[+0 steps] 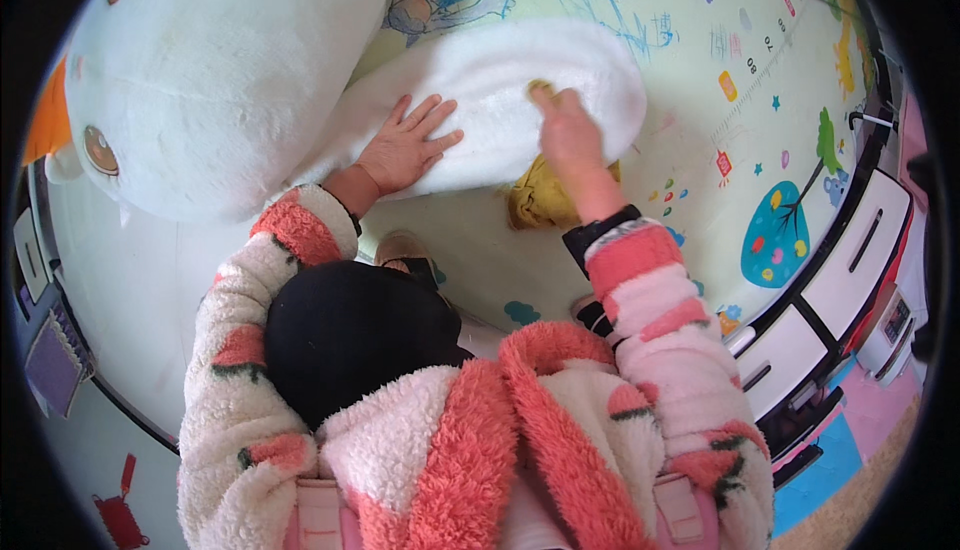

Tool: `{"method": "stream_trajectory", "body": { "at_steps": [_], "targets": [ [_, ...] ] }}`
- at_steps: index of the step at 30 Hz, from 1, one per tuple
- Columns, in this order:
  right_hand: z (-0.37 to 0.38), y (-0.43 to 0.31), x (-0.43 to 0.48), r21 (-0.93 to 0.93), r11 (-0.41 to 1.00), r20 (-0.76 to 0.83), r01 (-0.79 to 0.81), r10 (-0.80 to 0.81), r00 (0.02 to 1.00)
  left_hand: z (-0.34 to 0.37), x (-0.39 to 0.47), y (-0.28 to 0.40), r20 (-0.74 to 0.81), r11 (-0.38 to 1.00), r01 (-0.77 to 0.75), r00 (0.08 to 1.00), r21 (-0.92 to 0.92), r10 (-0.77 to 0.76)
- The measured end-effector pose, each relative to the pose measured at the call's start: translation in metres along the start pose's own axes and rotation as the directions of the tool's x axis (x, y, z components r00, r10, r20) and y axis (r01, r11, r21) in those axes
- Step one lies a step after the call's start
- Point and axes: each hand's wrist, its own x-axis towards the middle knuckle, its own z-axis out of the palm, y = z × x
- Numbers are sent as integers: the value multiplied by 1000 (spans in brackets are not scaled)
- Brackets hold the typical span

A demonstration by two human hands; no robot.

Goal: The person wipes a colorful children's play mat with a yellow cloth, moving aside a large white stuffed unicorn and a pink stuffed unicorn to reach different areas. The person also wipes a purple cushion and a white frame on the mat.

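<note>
A large white plush toy (247, 77) with brown eyes fills the upper left. Its long, rounded white limb (480, 100) stretches to the right in front of me. My left hand (405, 145) lies flat on this limb with its fingers spread. Over the limb's right end, my right hand (571, 130) is closed around a yellow cloth (544, 194). One end of the cloth sticks out by the thumb and touches the plush; the rest hangs below the hand. The palm side of my right hand is hidden.
Coloured decals, a height scale and crayon drawings cover the pale surface (675, 100). White drawers (855, 242) line the right side, with a small white appliance (885, 332) beyond. A shoe (405, 250) shows below the limb. A red hanging ornament (120, 512) is at lower left.
</note>
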Motion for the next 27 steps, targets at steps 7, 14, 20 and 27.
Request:
{"method": "stream_trajectory", "body": {
  "at_steps": [7, 14, 20, 27],
  "targets": [
    [-20, 25, 4, -99, 921, -47, -377, 374, 926, 0, -2, 2, 0, 1000, -1, 1000, -7, 1],
    [1, 43, -9, -142, 960, 39, -242, 250, 967, -20, 7, 6, 26, 999, -2, 1000, 42, 1],
    [-42, 83, 9, 26, 904, -247, -427, 420, 873, -38, 36, 4, -156, 1000, -7, 988, -7, 6],
    [-10, -68, 44, 91, 972, -202, 217, -195, 960, -11, 48, -1, -83, 987, 88, 994, 135, -77]
  ]
}}
